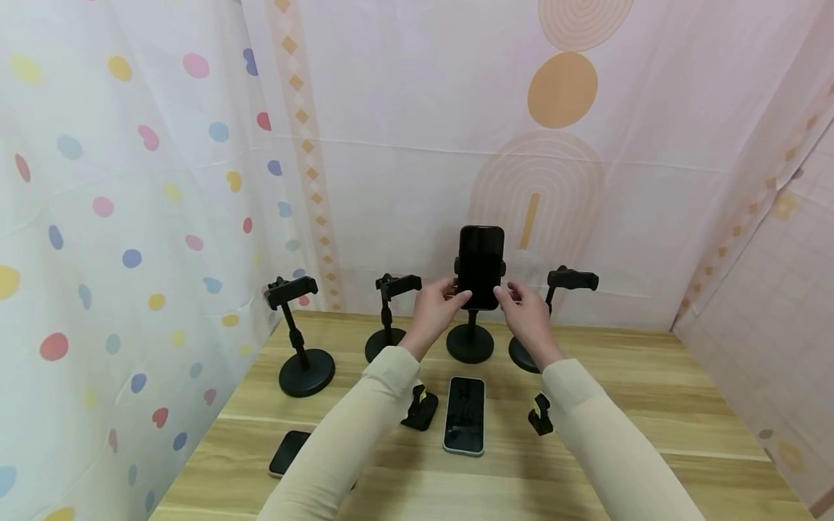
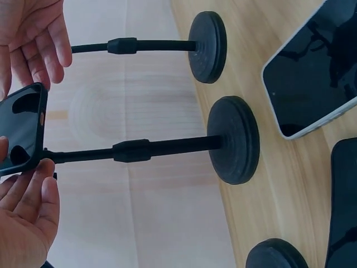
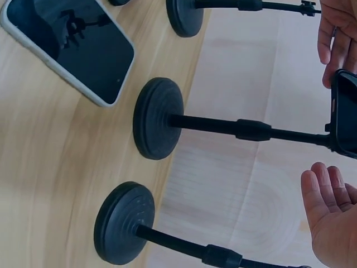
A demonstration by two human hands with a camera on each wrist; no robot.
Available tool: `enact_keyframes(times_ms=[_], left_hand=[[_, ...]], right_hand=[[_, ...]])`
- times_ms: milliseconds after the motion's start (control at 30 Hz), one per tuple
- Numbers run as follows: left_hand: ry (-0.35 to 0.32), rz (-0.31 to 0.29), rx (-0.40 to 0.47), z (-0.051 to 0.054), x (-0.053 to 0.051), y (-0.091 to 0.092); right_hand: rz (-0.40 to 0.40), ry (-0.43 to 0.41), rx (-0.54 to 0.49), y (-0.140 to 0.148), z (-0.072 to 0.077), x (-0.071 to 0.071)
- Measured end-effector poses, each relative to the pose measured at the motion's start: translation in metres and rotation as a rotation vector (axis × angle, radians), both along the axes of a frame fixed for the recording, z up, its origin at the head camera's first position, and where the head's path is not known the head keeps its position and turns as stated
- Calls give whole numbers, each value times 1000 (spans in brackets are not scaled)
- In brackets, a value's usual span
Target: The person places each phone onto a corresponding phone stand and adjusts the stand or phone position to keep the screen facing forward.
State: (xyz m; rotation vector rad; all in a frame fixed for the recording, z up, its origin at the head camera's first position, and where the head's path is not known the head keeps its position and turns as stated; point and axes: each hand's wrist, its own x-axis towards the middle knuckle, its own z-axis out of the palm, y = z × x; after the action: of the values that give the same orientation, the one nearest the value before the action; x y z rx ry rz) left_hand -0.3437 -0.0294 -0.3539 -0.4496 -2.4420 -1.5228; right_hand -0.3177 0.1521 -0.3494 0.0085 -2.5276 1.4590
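Note:
A black phone (image 1: 481,266) stands upright in the clamp of a black stand (image 1: 470,343). My left hand (image 1: 435,311) pinches its lower left edge, thumb on the front and fingers behind, as the left wrist view shows of that hand (image 2: 28,218) and the phone (image 2: 22,128). My right hand (image 1: 529,317) is beside the lower right corner; in the right wrist view this hand (image 3: 334,220) has its fingers extended, apart from the phone (image 3: 347,114). The stand's round base (image 3: 159,118) rests on the table.
Other black stands are at the far left (image 1: 306,373), left of centre (image 1: 384,341) and right (image 1: 573,279). A white-edged phone (image 1: 465,416) lies in front, a dark phone (image 1: 287,452) at front left. Small black items (image 1: 422,411) lie near my sleeves. Patterned curtains (image 1: 404,181) hang behind the table.

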Motion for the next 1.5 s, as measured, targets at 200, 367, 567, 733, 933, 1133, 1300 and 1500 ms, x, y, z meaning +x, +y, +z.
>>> enact_keyframes(times_ms=[200, 367, 567, 733, 933, 1133, 1300, 1500], left_hand=[[14, -23, -4, -7, 3, -2], [20, -53, -26, -13, 8, -5], [21, -78, -54, -19, 14, -9], [10, -95, -90, -23, 19, -13], [18, -106, -174, -31, 24, -17], [16, -100, -348, -37, 28, -19], [15, -100, -493, -41, 30, -21], [16, -103, -614, -47, 33, -26]], right_hand=[[9, 17, 32, 4, -6, 3], [19, 8, 42, 11, -12, 4], [32, 20, 80, 19, -20, 5], [24, 30, 131, 27, -22, 6], [36, -18, 172, 40, -23, 12], [42, -34, 224, 58, -24, 16], [33, -54, 233, 71, -25, 19], [24, -88, 213, 85, -25, 22]])
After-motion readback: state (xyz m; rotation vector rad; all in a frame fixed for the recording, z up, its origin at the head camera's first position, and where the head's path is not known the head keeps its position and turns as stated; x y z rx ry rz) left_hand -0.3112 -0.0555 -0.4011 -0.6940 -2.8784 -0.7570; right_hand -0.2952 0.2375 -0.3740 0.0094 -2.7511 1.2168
